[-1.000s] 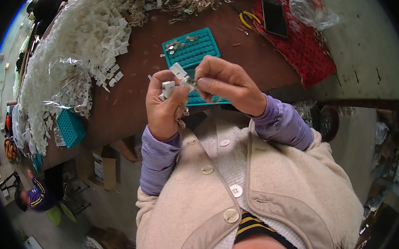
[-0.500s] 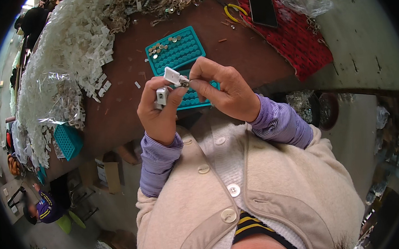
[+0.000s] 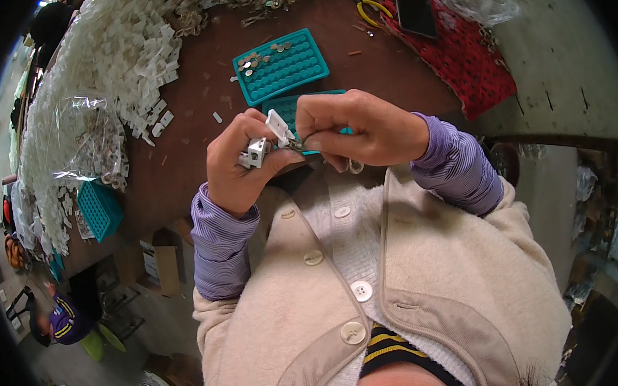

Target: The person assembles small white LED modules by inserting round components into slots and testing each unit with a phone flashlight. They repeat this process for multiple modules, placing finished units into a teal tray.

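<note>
My left hand (image 3: 235,162) is closed around small white plastic cases. One white case (image 3: 279,127) sticks up between thumb and forefinger with a flap raised, and a second, boxy white piece (image 3: 257,152) shows in the curled fingers. My right hand (image 3: 358,128) pinches a small, dark metallic part (image 3: 299,144) at the open case, against my left thumb. What kind of part it is cannot be made out. A pale loop (image 3: 355,167) hangs under my right fingers. Partly behind my hands lies a teal tray (image 3: 284,104).
Beyond it, another teal tray (image 3: 289,70) holds several small round metal discs. White plastic pieces (image 3: 120,59) are heaped at left, beside a clear bag (image 3: 90,139) and teal basket (image 3: 100,209). A phone (image 3: 414,6) and yellow-handled pliers (image 3: 374,12) lie near red cloth (image 3: 471,70).
My hands have shifted slightly apart, the right one turning lower and more level. A pale loop now shows beneath my right fingers. The view has tilted, so the trays appear higher.
</note>
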A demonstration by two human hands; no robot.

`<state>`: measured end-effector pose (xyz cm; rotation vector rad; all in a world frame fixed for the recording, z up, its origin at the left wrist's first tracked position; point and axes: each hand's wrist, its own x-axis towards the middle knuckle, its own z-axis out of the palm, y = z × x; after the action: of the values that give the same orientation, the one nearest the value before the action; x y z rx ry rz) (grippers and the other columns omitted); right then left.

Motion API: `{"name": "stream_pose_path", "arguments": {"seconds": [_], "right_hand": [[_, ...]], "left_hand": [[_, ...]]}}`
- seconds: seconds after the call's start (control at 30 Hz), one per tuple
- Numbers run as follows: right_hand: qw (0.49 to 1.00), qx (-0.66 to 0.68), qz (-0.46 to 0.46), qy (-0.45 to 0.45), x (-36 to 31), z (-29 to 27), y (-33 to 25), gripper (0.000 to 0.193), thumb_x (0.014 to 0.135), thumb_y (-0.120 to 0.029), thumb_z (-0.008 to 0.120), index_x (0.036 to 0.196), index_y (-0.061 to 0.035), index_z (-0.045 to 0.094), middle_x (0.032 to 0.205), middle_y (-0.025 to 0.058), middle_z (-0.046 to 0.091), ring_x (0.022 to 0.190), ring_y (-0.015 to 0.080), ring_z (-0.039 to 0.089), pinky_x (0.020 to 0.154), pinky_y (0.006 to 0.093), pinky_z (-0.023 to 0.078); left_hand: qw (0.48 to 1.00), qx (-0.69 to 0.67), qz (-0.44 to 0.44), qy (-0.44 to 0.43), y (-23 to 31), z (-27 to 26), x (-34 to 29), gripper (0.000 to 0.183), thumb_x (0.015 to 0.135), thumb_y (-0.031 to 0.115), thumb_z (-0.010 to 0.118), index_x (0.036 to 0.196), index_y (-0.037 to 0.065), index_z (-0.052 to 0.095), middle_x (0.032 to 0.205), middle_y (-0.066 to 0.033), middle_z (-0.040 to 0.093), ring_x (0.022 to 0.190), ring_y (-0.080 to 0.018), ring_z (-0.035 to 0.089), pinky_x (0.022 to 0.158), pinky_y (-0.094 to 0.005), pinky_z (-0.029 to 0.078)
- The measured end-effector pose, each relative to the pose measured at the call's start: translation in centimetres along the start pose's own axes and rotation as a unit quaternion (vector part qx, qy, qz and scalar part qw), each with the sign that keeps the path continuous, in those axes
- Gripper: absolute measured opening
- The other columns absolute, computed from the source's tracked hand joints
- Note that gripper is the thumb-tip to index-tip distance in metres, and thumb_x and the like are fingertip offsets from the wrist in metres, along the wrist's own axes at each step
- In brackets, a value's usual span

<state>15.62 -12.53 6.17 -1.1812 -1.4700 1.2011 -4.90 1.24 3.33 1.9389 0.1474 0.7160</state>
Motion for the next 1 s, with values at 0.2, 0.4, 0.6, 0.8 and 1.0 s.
{"name": "stream_pose_path", "arguments": {"seconds": [0.2,0.4,0.6,0.8,1.0], "right_hand": [[0.999,0.019,-0.001,0.03,-1.2,-0.3,-0.4,0.006,0.094,0.0,0.061,0.093,-0.0028,0.057,0.063,0.0033,0.061,0.053,0.0099,0.062,0.047,0.027,0.046],[0.99,0.118,0.077,0.002,-2.6,-1.1,-0.6,0.007,0.096,0.001,0.06,0.094,-0.0027,0.055,0.062,0.0019,0.058,0.053,0.0075,0.06,0.046,0.0267,0.043],[0.999,-0.021,-0.022,0.023,-3.5,-1.7,0.7,0.012,0.092,-0.002,0.066,0.096,-0.0038,0.054,0.065,0.0093,0.06,0.057,0.023,0.065,0.053,0.0366,0.049],[0.921,-0.316,-0.118,0.196,-4.1,-1.2,1.7,0.016,0.086,-0.004,0.071,0.093,-0.0061,0.057,0.073,0.0096,0.064,0.07,0.0307,0.068,0.074,0.043,0.053],[0.888,-0.336,-0.137,0.283,-2.7,-0.2,3.3,0.012,0.088,-0.004,0.074,0.089,-0.0056,0.061,0.074,0.0077,0.064,0.072,0.0279,0.068,0.084,0.0412,0.051]], "left_hand": [[1.0,-0.026,0.008,0.009,-0.1,1.2,0.1,0.04,0.075,0.006,0.097,0.097,0.004,0.063,0.088,-0.0052,0.066,0.08,-0.0142,0.061,0.071,-0.0296,0.05],[0.989,-0.114,-0.09,-0.034,-0.1,2.5,0.7,0.038,0.079,0.009,0.095,0.099,0.005,0.063,0.088,-0.003,0.066,0.081,-0.0117,0.06,0.072,-0.0286,0.05],[0.984,-0.125,-0.107,-0.061,0.4,3.5,1.9,0.034,0.086,0.014,0.091,0.102,0.003,0.063,0.087,-0.0018,0.067,0.079,-0.009,0.059,0.07,-0.0261,0.05],[0.981,0.039,-0.189,0.022,1.9,5.9,1.5,0.025,0.095,0.013,0.084,0.104,0.0,0.065,0.086,-0.0017,0.068,0.07,-0.0069,0.056,0.062,-0.0234,0.047],[0.907,-0.235,-0.314,0.152,1.9,6.1,0.9,0.017,0.099,0.014,0.078,0.108,0.003,0.069,0.09,-0.0053,0.074,0.063,-0.0019,0.053,0.055,-0.0203,0.041]]}}
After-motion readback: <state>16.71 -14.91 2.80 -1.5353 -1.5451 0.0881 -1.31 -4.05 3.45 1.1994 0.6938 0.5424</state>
